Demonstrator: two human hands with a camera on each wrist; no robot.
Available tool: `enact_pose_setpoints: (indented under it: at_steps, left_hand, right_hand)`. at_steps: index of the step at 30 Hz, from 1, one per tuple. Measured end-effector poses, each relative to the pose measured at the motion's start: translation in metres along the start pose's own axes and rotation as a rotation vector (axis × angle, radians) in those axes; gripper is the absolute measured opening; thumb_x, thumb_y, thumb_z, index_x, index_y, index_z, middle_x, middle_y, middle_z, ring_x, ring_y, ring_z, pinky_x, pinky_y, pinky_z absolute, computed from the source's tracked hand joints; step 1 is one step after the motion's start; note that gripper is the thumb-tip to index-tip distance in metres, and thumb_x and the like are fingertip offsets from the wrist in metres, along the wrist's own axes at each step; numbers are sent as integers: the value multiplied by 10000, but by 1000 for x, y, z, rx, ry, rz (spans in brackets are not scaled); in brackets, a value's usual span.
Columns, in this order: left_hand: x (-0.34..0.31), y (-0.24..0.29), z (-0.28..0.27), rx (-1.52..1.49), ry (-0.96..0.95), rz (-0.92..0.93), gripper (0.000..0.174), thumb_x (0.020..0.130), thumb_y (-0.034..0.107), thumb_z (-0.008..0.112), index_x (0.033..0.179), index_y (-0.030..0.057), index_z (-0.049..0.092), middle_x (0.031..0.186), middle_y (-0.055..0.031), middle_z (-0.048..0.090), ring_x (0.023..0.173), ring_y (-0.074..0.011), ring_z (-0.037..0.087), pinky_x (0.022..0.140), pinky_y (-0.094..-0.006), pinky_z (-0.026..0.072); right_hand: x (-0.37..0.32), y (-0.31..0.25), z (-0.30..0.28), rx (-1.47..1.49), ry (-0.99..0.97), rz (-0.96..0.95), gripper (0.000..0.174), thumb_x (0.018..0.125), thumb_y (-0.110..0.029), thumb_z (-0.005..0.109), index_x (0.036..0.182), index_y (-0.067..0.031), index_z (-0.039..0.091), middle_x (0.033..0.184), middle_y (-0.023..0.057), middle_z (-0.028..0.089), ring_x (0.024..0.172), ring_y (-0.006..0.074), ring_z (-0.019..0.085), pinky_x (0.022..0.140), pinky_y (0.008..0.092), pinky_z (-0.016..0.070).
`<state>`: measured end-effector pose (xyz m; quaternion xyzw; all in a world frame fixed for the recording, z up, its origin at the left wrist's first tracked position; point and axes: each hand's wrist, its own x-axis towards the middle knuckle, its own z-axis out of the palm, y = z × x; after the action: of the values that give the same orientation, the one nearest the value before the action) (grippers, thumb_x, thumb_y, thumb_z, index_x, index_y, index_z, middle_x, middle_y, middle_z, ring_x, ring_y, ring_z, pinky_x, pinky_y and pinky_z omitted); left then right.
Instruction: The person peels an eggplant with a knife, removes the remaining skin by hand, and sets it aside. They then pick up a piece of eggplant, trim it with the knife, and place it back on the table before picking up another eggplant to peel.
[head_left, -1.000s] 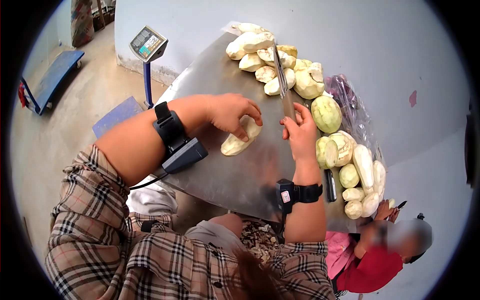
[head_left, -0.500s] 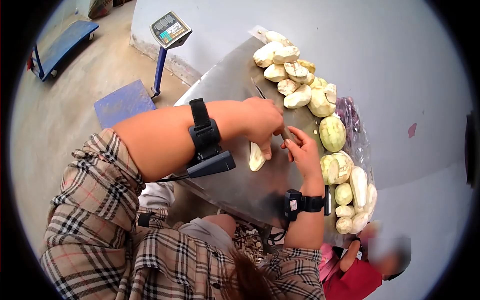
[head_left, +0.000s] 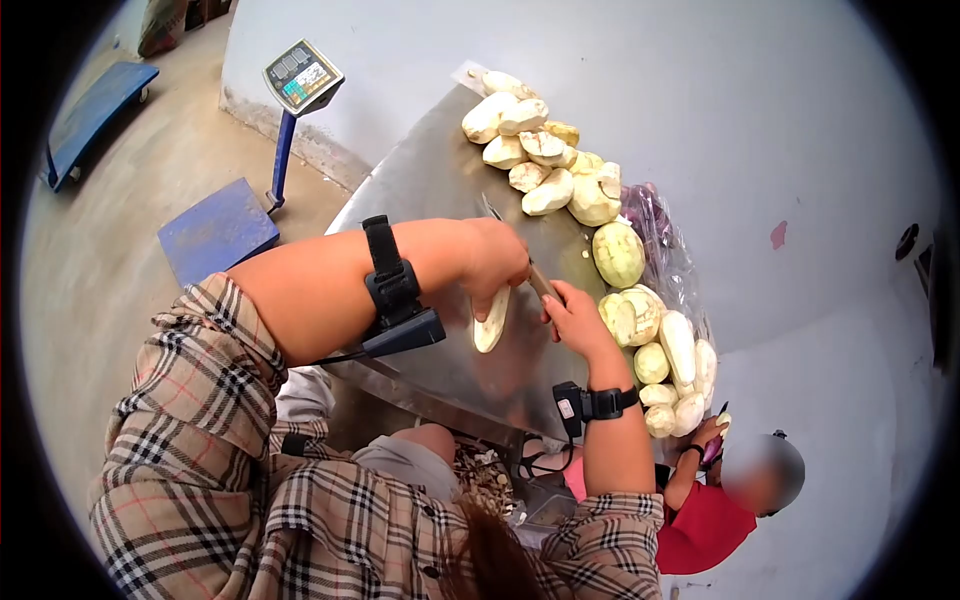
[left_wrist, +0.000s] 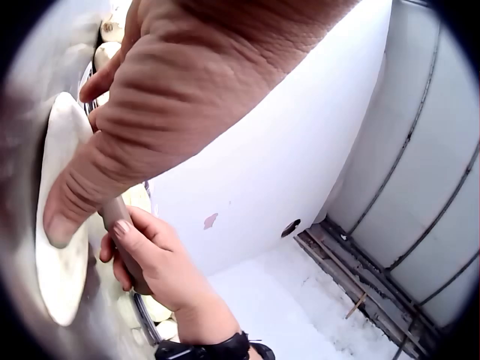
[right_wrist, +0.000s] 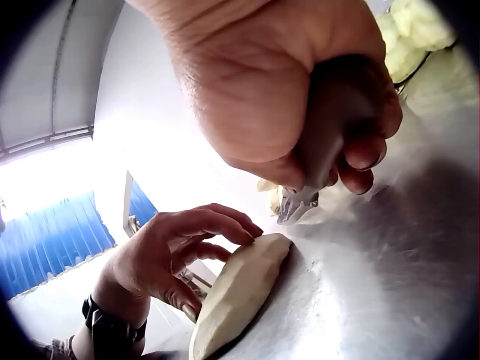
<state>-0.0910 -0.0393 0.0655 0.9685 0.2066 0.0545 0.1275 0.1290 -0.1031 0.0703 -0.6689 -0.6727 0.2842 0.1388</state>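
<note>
On the metal tabletop lies a long, pale peeled eggplant (head_left: 490, 330), shown lengthwise in the right wrist view. My left hand (head_left: 493, 256) holds it, thumb on the near side and fingertips at its far end (right_wrist: 259, 251). The handle of a knife (head_left: 541, 282) is gripped in my right hand (head_left: 578, 320), just to the right of the left hand. Past the left hand the knife's tip shows, pointing up and left; the left hand hides the middle of the blade in the head view. Close by the eggplant's far end is the blade's base (right_wrist: 298, 206).
Peeled eggplants (head_left: 548, 192) line the table's wall side, with round pale ones (head_left: 618, 254) among them. Behind sits a clear plastic bag (head_left: 665, 235) of purple eggplants. Another person in red (head_left: 705, 525) works at the right. A blue platform scale (head_left: 218, 232) stands left.
The knife has swung from pointing up beside the pile to leaning left behind my left hand. Both hands have come closer together, and the eggplant has turned more upright in the head view.
</note>
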Motion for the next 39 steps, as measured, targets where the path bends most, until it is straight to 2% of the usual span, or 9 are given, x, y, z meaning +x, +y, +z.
enact_pose_setpoints:
  at_steps: [5, 6, 7, 13, 20, 26, 30, 33, 39]
  left_hand:
    - [3, 21, 3, 18, -31, 74, 436, 588, 296, 786, 960, 101, 667, 997, -77, 591, 992, -290, 559, 828, -378, 465]
    - [2, 25, 2, 42, -41, 66, 429, 593, 294, 783, 957, 99, 667, 997, -77, 591, 986, -295, 559, 827, -380, 466]
    - [-2, 30, -1, 66, -56, 52, 421, 599, 292, 780, 954, 97, 666, 998, -78, 592, 981, -301, 558, 826, -382, 466]
    - [-22, 30, 7, 39, 164, 148, 361, 636, 284, 762, 942, 109, 684, 979, -71, 600, 964, -299, 550, 831, -380, 467]
    - [-16, 41, 9, 63, 193, 74, 443, 615, 226, 772, 1016, 78, 657, 1052, -91, 576, 962, -299, 528, 836, -375, 455]
    - [-3, 61, -3, 18, -1, 169, 572, 601, 293, 784, 1126, 131, 624, 1170, -81, 557, 1093, -299, 497, 911, -409, 421]
    - [2, 69, -12, 48, -272, 120, 685, 594, 312, 788, 1229, 203, 557, 1329, -68, 457, 1272, -300, 351, 984, -572, 303]
    - [2, 53, -4, -15, -216, 138, 686, 591, 302, 787, 1228, 193, 556, 1329, -62, 456, 1279, -299, 344, 975, -600, 296]
    - [2, 27, 6, -162, -60, 240, 551, 595, 213, 776, 1114, 114, 617, 1101, -117, 566, 1051, -327, 500, 924, -381, 405]
  right_hand:
    - [-46, 16, -5, -159, 41, -27, 349, 866, -173, 533, 1168, 0, 519, 780, 156, 630, 673, 280, 602, 639, 365, 479]
    - [-53, 25, -4, -248, 55, -44, 381, 856, -182, 532, 1190, -1, 507, 903, 225, 627, 841, 378, 594, 758, 402, 464]
    - [-65, 25, -4, -205, 50, -53, 413, 851, -195, 535, 1213, 0, 494, 966, 253, 615, 896, 410, 581, 790, 412, 458]
    - [-119, 17, 6, -111, 89, -50, 450, 811, -150, 556, 1219, 23, 476, 1060, 243, 593, 986, 382, 571, 849, 394, 447]
    - [-135, 27, 14, -126, 338, -231, 365, 793, -102, 565, 1138, 11, 535, 1018, 204, 594, 939, 366, 569, 825, 397, 451]
    - [-120, 27, 13, -233, 515, -217, 334, 793, -94, 559, 1125, -73, 540, 1005, 134, 562, 899, 358, 560, 754, 419, 469]
    - [-107, 39, 9, -285, 499, -232, 337, 788, -96, 553, 1124, -85, 529, 1039, 122, 552, 883, 363, 565, 753, 428, 480]
    - [-106, 46, 8, -308, 472, -186, 342, 783, -114, 563, 1123, -94, 532, 1033, 118, 553, 888, 360, 567, 750, 429, 479]
    - [-106, 49, 10, -251, 421, -131, 355, 773, -146, 593, 1120, -96, 543, 1040, 111, 561, 910, 347, 567, 768, 421, 476]
